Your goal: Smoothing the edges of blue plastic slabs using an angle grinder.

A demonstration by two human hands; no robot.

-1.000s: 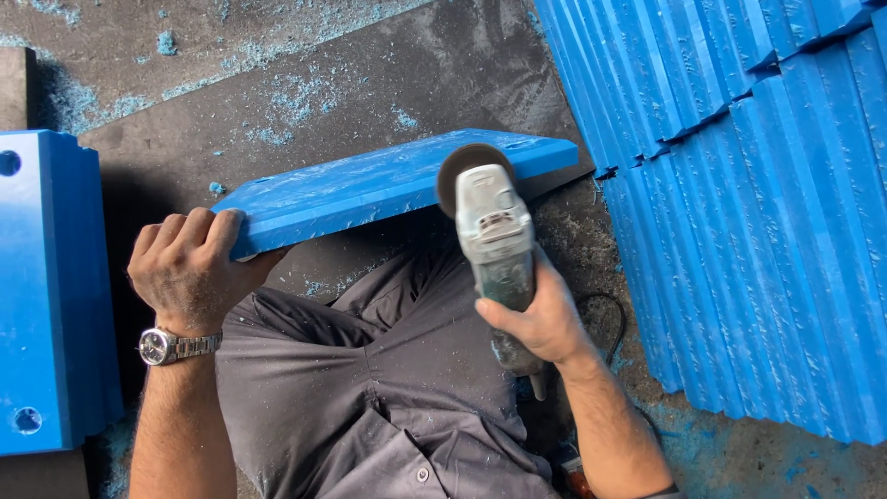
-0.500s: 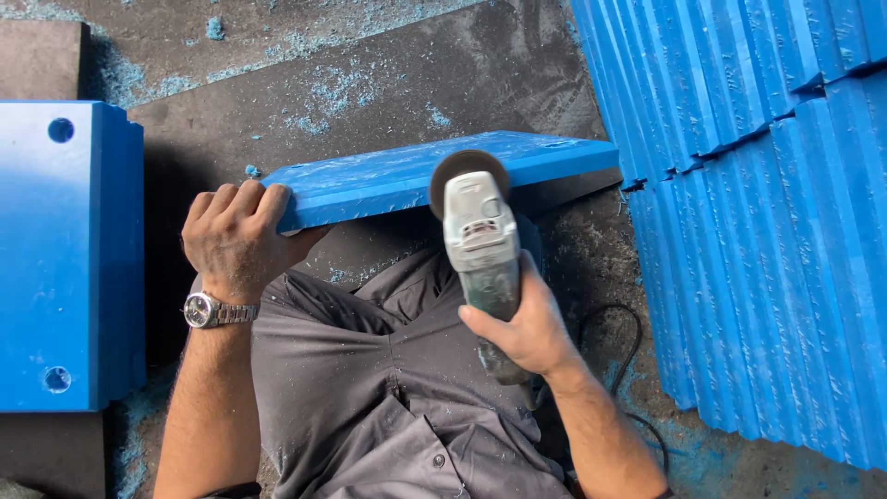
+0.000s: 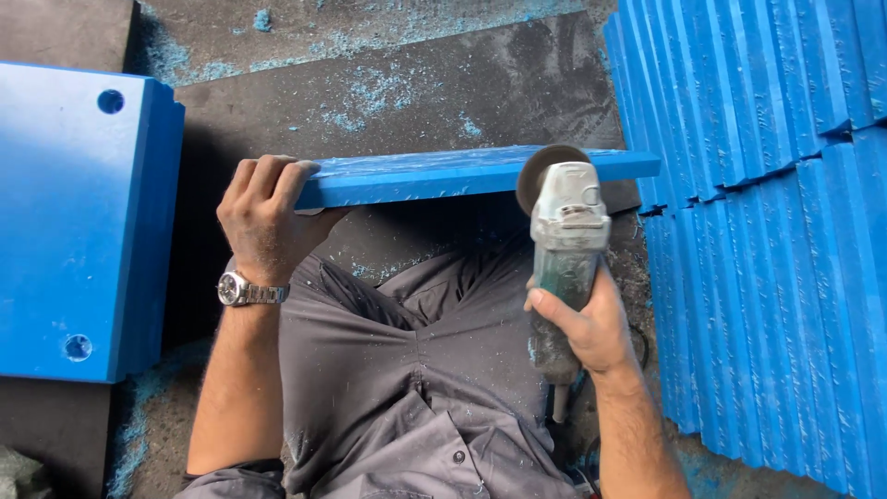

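While L hand [image 3: 263, 217] grips flat blue slab [image 3: 462, 176] end | R hand [image 3: 587, 323] clenched on grey grinder [image 3: 564, 249], disc at edge

A long, flat blue plastic board [image 3: 462, 176] stands on edge across the middle of the frame, its narrow rough-cut top edge facing up and tilting slightly upward toward the right. A grey, dust-coated angle grinder [image 3: 564, 249] lies lengthwise right of centre, its cord end toward the bottom of the frame, with its round dark disc touching the board's top edge near the right end.
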